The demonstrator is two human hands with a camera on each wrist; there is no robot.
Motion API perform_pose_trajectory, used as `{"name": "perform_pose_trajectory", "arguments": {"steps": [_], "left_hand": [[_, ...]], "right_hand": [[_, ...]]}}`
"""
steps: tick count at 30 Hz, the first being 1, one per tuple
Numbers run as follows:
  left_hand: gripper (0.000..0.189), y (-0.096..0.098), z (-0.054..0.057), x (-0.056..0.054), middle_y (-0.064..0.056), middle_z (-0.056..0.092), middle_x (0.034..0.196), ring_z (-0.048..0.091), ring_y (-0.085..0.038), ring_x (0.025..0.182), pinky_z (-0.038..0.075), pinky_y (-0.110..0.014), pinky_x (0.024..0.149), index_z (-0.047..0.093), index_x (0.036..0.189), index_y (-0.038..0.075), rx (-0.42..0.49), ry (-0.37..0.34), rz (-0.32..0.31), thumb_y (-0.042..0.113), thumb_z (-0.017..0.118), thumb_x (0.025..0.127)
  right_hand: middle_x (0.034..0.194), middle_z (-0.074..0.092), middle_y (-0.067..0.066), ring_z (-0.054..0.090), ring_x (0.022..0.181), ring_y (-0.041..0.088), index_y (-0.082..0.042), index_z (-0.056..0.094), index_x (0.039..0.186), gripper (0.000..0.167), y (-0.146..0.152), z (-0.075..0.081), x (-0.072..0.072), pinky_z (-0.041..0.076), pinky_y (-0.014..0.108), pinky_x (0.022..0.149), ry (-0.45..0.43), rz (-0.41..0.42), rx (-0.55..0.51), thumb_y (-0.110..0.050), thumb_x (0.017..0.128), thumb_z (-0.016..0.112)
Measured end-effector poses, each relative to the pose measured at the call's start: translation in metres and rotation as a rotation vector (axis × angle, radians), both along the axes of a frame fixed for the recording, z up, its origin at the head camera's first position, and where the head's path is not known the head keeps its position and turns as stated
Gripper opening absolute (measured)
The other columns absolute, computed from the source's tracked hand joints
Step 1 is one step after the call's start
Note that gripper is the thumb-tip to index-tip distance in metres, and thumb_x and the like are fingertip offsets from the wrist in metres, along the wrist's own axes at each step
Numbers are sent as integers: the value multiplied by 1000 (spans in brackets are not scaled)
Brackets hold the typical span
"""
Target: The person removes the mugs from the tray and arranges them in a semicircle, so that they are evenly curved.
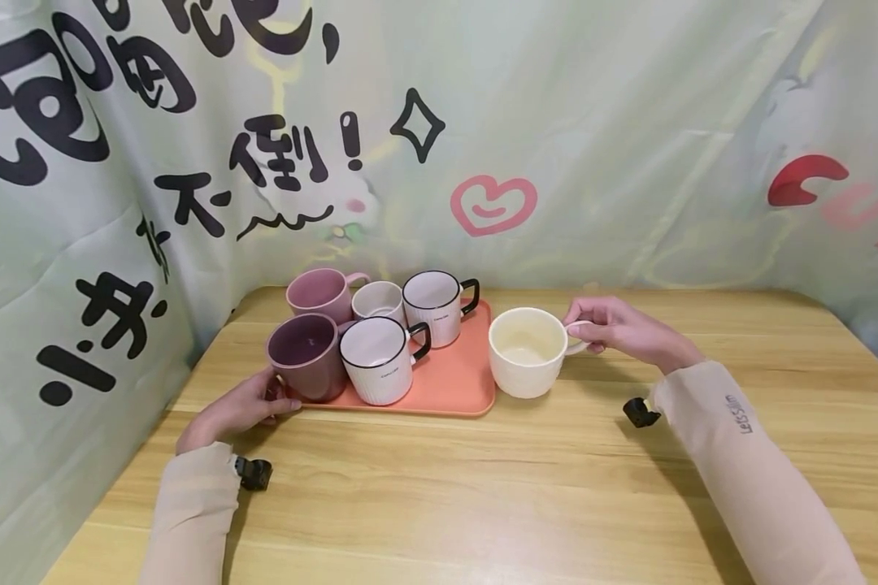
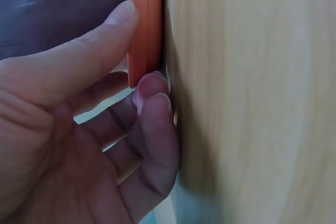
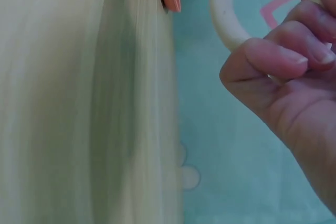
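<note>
My right hand (image 1: 615,329) pinches the handle (image 3: 224,14) of a cream mug (image 1: 527,366). The mug is upright by the right edge of an orange tray (image 1: 457,378) and appears raised off the table. At the tray's front left corner, my left hand (image 1: 245,402) holds the rim, its thumb (image 2: 100,40) on top and its other fingers curled below. Standing on the tray are a dark purple mug (image 1: 307,366), a pink mug (image 1: 318,291), a small whitish cup (image 1: 377,299) and two white mugs with black handles, one in front (image 1: 376,366) and one behind (image 1: 435,313).
The wooden table (image 1: 439,487) extends in front of the tray and to its right. A pale printed curtain (image 1: 600,138) with black characters and a pink heart hangs behind and along the left side.
</note>
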State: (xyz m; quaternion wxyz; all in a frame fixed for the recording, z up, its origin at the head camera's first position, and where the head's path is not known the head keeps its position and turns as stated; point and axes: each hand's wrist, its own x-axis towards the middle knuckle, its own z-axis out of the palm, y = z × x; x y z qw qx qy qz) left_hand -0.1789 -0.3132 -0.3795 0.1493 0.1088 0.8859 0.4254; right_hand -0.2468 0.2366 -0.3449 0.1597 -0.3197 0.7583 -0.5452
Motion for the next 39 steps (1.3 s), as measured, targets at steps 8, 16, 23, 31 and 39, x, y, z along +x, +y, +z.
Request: {"name": "perform_pose_trajectory", "arguments": {"steps": [8,16,23,31,39], "left_hand": [[46,0,-2,-1,-10,49,89,51,-22,75,50,-30,62,37,129,-13,-5,9,2,1,66,97],[46,1,-1,-1,-10,49,88,52,-22,75,51,-30,61,40,128,-14,-47,30,11,2,68,96],[48,2,2,0,-10,51,87,52,-21,73,50,-29,60,41,128,-15,-60,42,14,3,70,95],[50,5,-1,-4,-9,52,86,54,-22,72,51,-29,60,43,129,-13,-39,47,16,5,73,94],[49,1,-1,-1,-9,49,85,51,-22,73,50,-29,60,43,127,-14,-66,48,42,5,73,94]], "right_hand": [[80,62,8,46,61,26,-1,62,98,13,19,-7,4,40,30,55,-17,59,-25,4,102,51],[82,62,7,46,61,24,-2,62,99,16,31,-14,1,41,29,53,-35,123,-51,7,101,49],[82,63,8,51,62,24,3,62,99,12,35,-19,2,46,27,56,-32,123,-39,8,100,50],[80,60,8,48,62,25,4,61,101,10,42,-15,2,43,31,55,-27,31,11,3,102,51],[81,59,8,49,63,22,4,64,103,11,35,-22,0,42,31,57,-33,-37,5,0,103,53]]}}
